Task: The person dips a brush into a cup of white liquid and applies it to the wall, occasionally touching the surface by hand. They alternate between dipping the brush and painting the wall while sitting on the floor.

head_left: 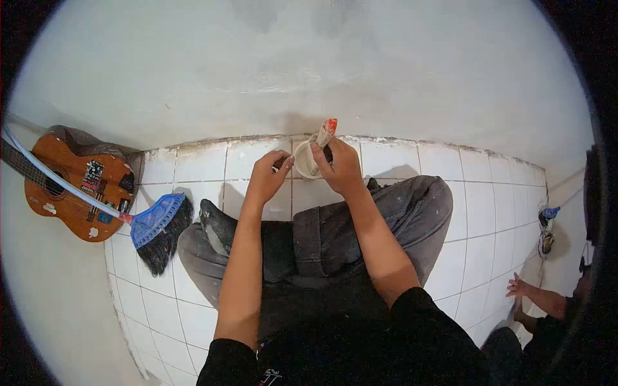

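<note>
A small off-white cup (301, 168) stands on the tiled floor close to the wall, between my hands. My right hand (339, 168) grips a pale, paint-smeared tool with a red-orange end (325, 132), held over the cup's right side with the red end up. The tool's lower part is hidden by my fingers and the cup, so its exact kind does not show. My left hand (269, 175) is at the cup's left rim, fingers curled and thumb close to the fingertips. Whether anything is pinched there, or the rim is touched, I cannot make out.
On the left, a ukulele-like guitar (80, 186) with stickers leans by the wall, beside a blue broom (158, 222). My crossed legs (405, 212) flank the work spot. Another person's hand (524, 289) shows at lower right, near a blue-topped item (548, 222).
</note>
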